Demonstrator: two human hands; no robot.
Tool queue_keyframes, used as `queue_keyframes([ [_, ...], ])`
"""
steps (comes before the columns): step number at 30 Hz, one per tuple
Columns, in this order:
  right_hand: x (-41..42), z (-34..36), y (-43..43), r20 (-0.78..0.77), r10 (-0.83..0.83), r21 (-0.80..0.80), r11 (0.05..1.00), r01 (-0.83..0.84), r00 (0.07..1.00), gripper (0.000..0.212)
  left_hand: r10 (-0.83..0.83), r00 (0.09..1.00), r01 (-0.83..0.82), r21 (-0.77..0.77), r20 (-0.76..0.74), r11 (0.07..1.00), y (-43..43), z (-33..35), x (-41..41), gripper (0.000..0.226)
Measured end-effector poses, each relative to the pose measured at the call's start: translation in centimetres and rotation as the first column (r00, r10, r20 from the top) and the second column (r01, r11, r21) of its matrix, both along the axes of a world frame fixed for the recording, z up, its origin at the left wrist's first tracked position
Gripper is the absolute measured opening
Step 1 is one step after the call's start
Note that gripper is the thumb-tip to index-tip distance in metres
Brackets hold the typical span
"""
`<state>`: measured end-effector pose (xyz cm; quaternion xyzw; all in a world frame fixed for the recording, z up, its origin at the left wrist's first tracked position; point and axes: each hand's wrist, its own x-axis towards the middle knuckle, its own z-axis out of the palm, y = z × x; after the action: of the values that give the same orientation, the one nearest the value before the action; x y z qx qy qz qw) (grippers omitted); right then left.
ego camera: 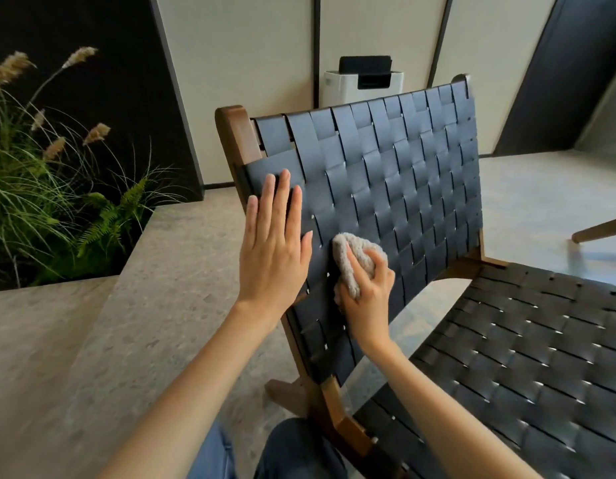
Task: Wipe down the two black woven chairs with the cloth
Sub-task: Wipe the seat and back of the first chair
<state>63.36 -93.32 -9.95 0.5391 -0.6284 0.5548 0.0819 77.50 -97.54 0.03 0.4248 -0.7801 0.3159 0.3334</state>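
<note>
A: Tally from your feed?
B: I log one chair (403, 174), whole. One stray wooden leg (598, 229) at the right edge; whose, I cannot tell.
A: Hands, cloths?
B: Two hands: left hand (275, 243), right hand (368, 288). One cloth (351, 257). Two knees (299, 440), bottom edge.
A: Background?
B: One white unit (363, 88) by the wall. Five plumes (9, 67) I can count; fern fronds (133, 195) too tangled to number.

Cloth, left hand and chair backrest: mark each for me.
cloth (364, 244), head view, bunched top above the fingers
left hand (272, 252), head view, back of the hand
chair backrest (403, 174), head view, woven centre
</note>
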Motion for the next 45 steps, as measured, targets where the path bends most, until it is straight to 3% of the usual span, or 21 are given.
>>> queue_keyframes([
  [5,-0.3,-6.5,4.2,0.168,-0.002,0.163,0.986,-0.026,0.986,0.088,0.026,0.986,-0.029,0.011,0.164,1.0,1.0,-0.5,-0.1,0.057],
  [9,-1.1,-7.7,6.0,0.28,0.027,0.254,0.962,-0.101,0.96,0.072,0.04,0.977,-0.051,0.048,0.21,0.998,1.6,-0.6,-0.5,0.058],
  [12,-2.1,-5.1,6.1,0.355,0.019,0.166,0.983,-0.083,0.935,0.047,0.024,0.976,-0.042,0.082,0.214,0.996,1.8,-0.1,-0.7,0.059],
  [14,-2.4,-1.3,4.5,0.41,0.002,0.043,0.999,-0.022,0.912,0.045,0.001,0.979,-0.024,0.106,0.206,0.994,1.6,0.6,-0.9,0.059],
  [16,-2.3,3.7,1.8,0.355,0.063,-0.069,0.997,-0.041,0.933,0.047,-0.015,0.98,-0.011,0.128,0.198,0.992,1.3,1.5,-1.3,0.06],
  [21,-2.0,15.0,-5.0,0.115,0.049,-0.109,0.993,-0.036,0.992,0.044,-0.01,0.979,-0.016,0.126,0.206,0.992,0.0,4.2,-1.9,0.061],
  [25,-1.6,18.9,-9.0,0.014,-0.01,0.078,0.997,0.009,1.0,0.047,0.023,0.975,-0.045,0.095,0.22,0.995,-1.2,6.0,-1.8,0.061],
  [33,-2.4,11.4,-7.0,-0.056,-0.094,0.022,0.995,0.096,0.994,0.048,0.053,0.951,-0.076,0.064,0.306,0.995,-1.6,5.6,-1.9,0.06],
  [45,-4.0,-6.8,2.5,0.244,-0.138,0.306,0.95,0.059,0.96,0.061,0.076,0.926,-0.101,0.05,0.37,0.994,-1.2,4.2,-2.5,0.052],
])
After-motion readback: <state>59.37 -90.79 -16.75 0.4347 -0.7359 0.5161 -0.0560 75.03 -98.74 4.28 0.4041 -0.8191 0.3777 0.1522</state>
